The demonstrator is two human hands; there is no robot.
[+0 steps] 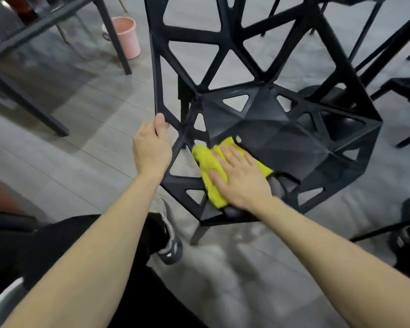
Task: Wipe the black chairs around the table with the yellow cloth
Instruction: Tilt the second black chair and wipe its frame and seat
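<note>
A black plastic chair (282, 138) with triangular cut-outs fills the middle of the view, its seat facing me. The yellow cloth (208, 162) lies on the near left part of the seat. My right hand (239, 176) presses flat on the cloth, fingers spread and pointing up-left. My left hand (152, 147) grips the chair's left frame edge, thumb up along the bar.
A pink bucket (128, 36) stands on the grey floor at the back left, behind a dark table leg (114, 36). Another black chair (407, 95) sits at the right. My shoe (168, 235) rests by the chair's front leg.
</note>
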